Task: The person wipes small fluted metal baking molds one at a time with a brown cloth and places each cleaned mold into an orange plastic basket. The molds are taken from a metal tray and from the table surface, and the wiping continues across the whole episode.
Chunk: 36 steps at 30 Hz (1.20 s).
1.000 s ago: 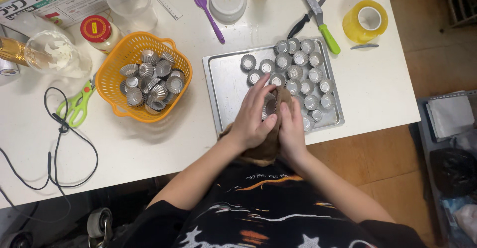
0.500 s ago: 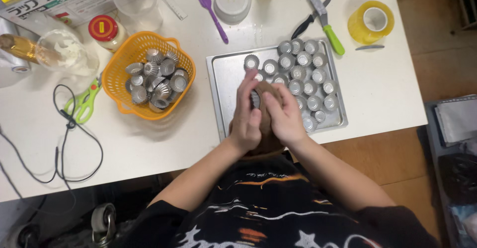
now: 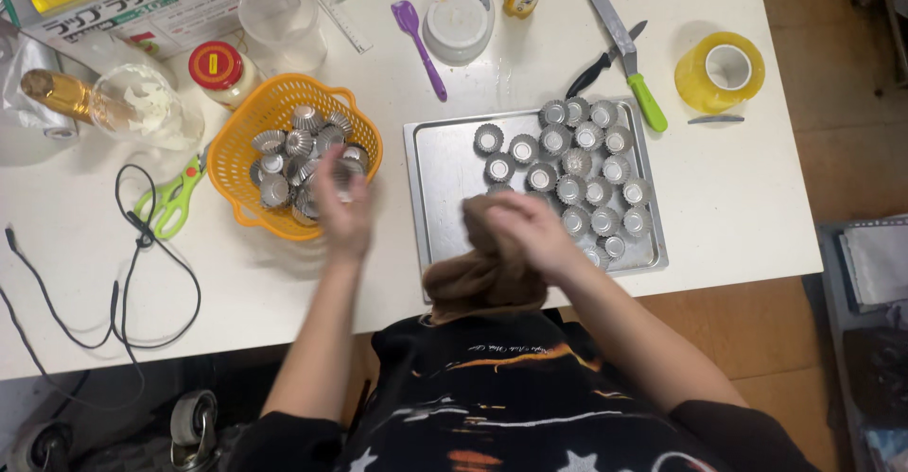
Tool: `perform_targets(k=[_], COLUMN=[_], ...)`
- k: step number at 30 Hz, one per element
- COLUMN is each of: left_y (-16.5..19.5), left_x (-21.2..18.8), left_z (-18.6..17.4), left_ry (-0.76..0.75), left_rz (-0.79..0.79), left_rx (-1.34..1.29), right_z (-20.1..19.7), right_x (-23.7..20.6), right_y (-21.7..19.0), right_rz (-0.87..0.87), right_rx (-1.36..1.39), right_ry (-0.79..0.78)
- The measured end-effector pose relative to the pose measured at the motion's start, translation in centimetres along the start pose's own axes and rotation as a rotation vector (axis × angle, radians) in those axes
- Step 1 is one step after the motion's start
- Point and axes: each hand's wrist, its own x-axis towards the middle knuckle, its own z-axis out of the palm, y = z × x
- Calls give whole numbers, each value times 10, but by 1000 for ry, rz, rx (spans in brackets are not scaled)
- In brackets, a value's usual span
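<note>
The left hand (image 3: 342,209) reaches into the orange basket (image 3: 248,127) of fluted metal tart moulds (image 3: 298,141), left of the table's centre; motion blur hides whether its fingers grip a mould. The right hand (image 3: 530,231) clutches a brown cloth (image 3: 478,278) over the front edge of the metal tray (image 3: 445,174), beside rows of moulds.

This looks like a home kitchen or small baking workspace. A white table (image 3: 738,188) carries a metal baking tray (image 3: 445,179) of small fluted tart tins (image 3: 577,165), an orange basket (image 3: 248,141) holding more tins, a purple spatula (image 3: 416,42), a knife (image 3: 619,42), a box of cling film (image 3: 142,4) and a measuring cup (image 3: 282,23).
</note>
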Motion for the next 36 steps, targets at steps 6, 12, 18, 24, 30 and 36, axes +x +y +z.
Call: perform_targets(k=[6, 12, 18, 24, 30, 36], left_y=[-3, -17, -33, -27, -7, -10], left_x=[23, 29, 53, 42, -6, -22], left_z=[-20, 111, 174, 150, 114, 94], left_ry=[-61, -610, -761, -582, -599, -474], left_rz=[284, 146, 466, 76, -192, -474], left_rx=[595, 419, 917, 410, 286, -17], right_z=[-69, -79, -72, -73, -65, -67], right_x=[-33, -68, -95, -106, -71, -48], right_y=[-3, 25, 50, 47, 29, 12], right_rz=[125, 233, 222, 254, 257, 229], right_rx=[272, 324, 344, 503, 354, 388], right_ry=[338, 528, 559, 579, 480, 345])
